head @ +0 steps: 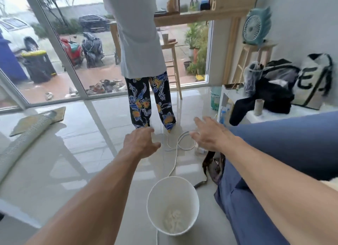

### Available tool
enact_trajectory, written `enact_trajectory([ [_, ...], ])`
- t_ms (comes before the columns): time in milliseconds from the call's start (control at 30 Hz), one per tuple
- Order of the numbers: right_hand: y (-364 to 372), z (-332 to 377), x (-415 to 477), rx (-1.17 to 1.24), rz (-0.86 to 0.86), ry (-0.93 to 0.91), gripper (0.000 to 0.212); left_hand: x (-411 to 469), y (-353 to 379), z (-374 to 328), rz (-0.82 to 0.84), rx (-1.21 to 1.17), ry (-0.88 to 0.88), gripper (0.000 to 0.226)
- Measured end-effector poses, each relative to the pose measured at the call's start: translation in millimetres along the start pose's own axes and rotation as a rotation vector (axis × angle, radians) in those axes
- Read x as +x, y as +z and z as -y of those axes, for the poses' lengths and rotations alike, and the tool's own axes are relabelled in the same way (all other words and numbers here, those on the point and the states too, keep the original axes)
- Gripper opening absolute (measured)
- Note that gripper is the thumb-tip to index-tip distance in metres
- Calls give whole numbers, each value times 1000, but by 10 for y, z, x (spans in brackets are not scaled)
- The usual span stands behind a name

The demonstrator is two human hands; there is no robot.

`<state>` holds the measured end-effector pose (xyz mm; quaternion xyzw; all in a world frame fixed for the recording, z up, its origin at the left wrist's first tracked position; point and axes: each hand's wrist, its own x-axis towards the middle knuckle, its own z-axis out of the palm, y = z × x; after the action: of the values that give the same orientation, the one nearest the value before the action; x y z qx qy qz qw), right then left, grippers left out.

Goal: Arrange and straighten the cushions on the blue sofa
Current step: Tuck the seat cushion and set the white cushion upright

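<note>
Head view. L hand (141, 143): fingers loosely bent, apart, holding nothing, above glossy pale tiled floor (73, 171). R hand (210, 135): fingers straight, spread, holding nothing, just beside blue sofa (283, 144). Sofa at right: smooth matte fabric, rounded arm, cut off by frame edge; separate cushions hard to make out. Round white bucket (172, 204) near sofa's lower corner, pale lumps inside. Thin white cable (175, 153) loops btw. hands. Ribbed hose (22, 138) at left. Person (146, 102) in floral trousers ahead, upper body cut off. Open floor left of centre.

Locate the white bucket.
Head view, bottom centre: the white bucket stands on the tiled floor just left of the blue sofa, with the white cable trailing past it.
</note>
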<state>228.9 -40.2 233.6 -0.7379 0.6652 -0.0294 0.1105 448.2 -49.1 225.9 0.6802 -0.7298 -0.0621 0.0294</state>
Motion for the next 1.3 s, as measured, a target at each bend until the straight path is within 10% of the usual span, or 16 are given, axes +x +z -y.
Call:
enact_trajectory([
  [500,-3332,-834,-1324,-95,-256,361,64,-1,-2995,-2089,-191,-55,404,59],
  [1300,-3122,-1138,-6442,-78,-431,1548,63,-3206,-2584,-5178,128,-211,1462,61],
])
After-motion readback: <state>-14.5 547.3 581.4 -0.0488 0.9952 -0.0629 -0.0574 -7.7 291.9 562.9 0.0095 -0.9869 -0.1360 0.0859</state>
